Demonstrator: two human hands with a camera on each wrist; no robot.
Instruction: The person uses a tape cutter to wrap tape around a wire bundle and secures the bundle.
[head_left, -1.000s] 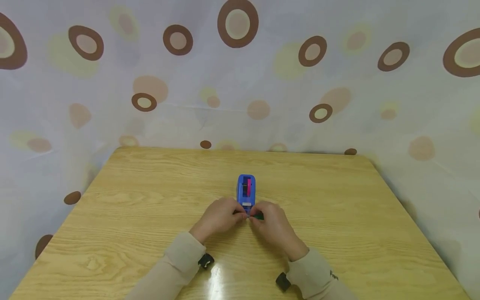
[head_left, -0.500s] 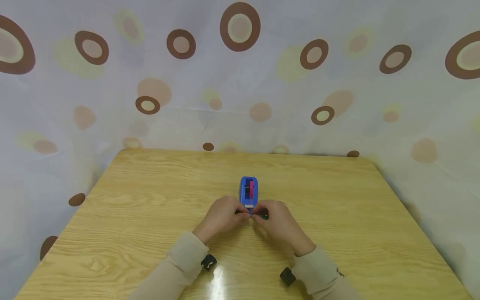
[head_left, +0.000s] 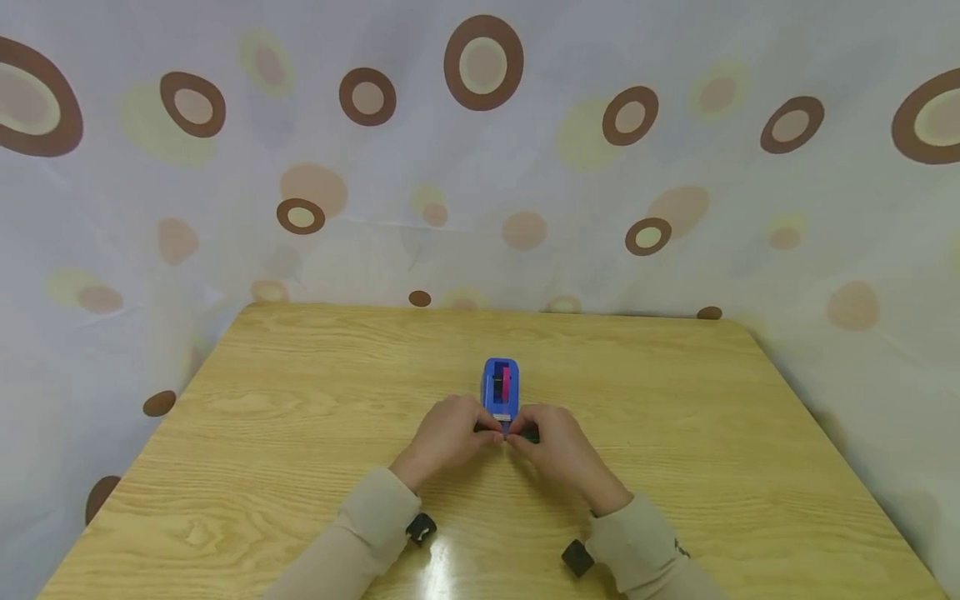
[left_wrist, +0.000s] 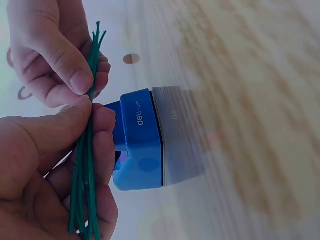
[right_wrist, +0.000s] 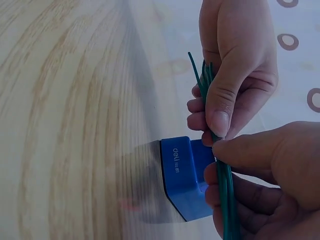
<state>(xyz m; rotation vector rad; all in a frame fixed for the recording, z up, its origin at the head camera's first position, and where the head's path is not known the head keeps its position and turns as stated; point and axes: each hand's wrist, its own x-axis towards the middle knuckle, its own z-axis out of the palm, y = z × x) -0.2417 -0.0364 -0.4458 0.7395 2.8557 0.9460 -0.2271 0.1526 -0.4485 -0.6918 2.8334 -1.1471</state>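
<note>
Both hands meet at the middle of the table, close in front of a blue tape dispenser (head_left: 502, 409) with a pink tape core (head_left: 506, 383). My left hand (head_left: 450, 429) pinches a bundle of thin green wires (left_wrist: 90, 165) between thumb and fingers. Right beside it, my right hand (head_left: 558, 442) pinches the same bundle, the two thumb tips almost meeting. Loose wire ends stick out beyond each hand in the wrist views. Fingers hide the middle of the bundle. The dispenser stands upright just beyond the fingertips, its lettered side showing in both wrist views.
The wood-grain table (head_left: 337, 375) extends around the hands, with a glossy reflection near its front. Behind it hangs a pale curtain (head_left: 570, 200) printed with brown rings. A small black device (head_left: 422, 528) sits at the left cuff, another black device (head_left: 577, 558) at the right.
The whole head view has shifted slightly, so everything appears a little lower and further right. Both hands keep their pinch in front of the dispenser, with only small finger movements.
</note>
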